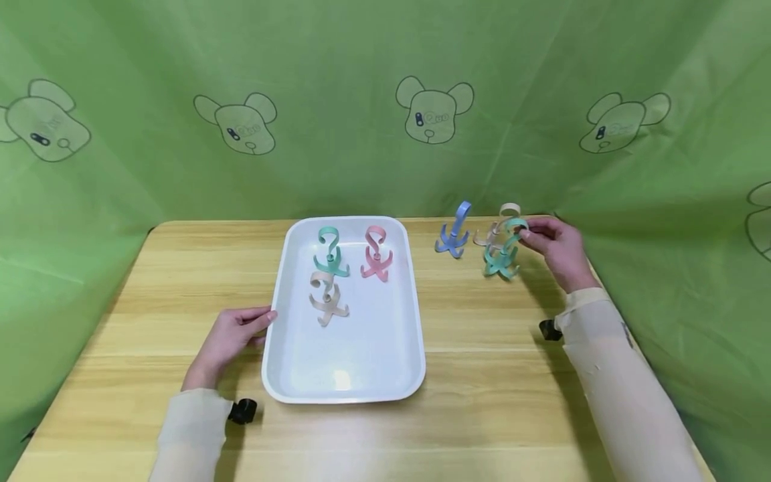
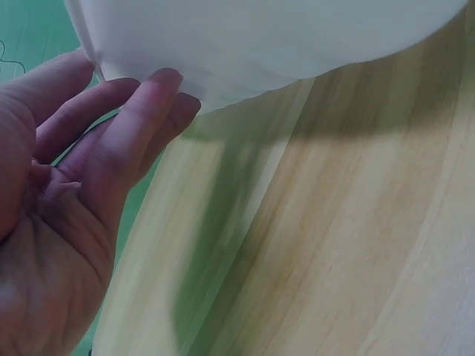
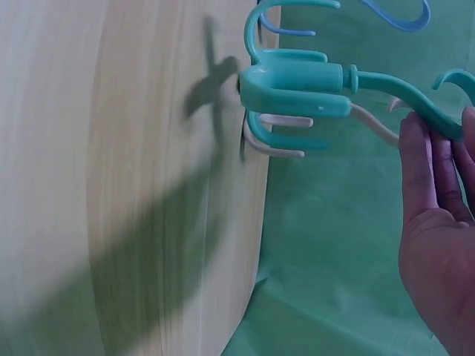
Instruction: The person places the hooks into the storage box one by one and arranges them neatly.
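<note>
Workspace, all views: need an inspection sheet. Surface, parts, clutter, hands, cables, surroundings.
Surface: wood-grain table.
Job's things: white tray containing green hook, pink hook and beige hook; outside, to its right, blue hook, second beige hook and second green hook.
Clutter: small dark object by the table's left edge, unidentifiable.
Left hand: grips the tray's left side.
Right hand: holds the second green hook near its curved top.
Cables: nothing seen.
Surroundings: green fabric printed with cartoon heads.
</note>
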`<state>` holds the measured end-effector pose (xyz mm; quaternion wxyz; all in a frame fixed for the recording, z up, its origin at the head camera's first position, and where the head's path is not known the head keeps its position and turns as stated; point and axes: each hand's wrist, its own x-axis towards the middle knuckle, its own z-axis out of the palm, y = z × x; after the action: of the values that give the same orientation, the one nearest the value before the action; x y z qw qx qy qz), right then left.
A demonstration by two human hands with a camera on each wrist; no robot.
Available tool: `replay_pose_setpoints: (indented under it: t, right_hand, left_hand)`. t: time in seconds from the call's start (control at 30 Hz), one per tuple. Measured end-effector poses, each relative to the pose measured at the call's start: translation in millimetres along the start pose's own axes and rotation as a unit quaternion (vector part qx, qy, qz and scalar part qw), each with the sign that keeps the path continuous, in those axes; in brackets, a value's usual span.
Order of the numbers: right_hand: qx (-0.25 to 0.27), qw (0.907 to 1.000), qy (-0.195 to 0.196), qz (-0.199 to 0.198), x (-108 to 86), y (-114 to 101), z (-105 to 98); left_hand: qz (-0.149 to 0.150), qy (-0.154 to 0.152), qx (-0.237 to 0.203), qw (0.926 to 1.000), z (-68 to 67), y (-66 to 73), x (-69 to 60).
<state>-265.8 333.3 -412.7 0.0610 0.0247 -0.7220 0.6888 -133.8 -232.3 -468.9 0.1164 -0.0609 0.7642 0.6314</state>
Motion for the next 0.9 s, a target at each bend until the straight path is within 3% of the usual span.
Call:
replay_pose_setpoints:
  t: [0.5, 0.9]
  right_hand:
    - [0.089, 0.996, 0.0, -0.008, -5.7, -22.6, 5.2]
    - [0.085, 0.9957, -0.013, -0.036, -9.0, -46.7, 22.5]
  left_hand:
    - [0.005, -0.005, -0.013, 0.9999, 0.1, -0.1, 0.3]
    - [0.0, 0.003, -0.021, 0.9998, 0.6, -0.2, 1.4]
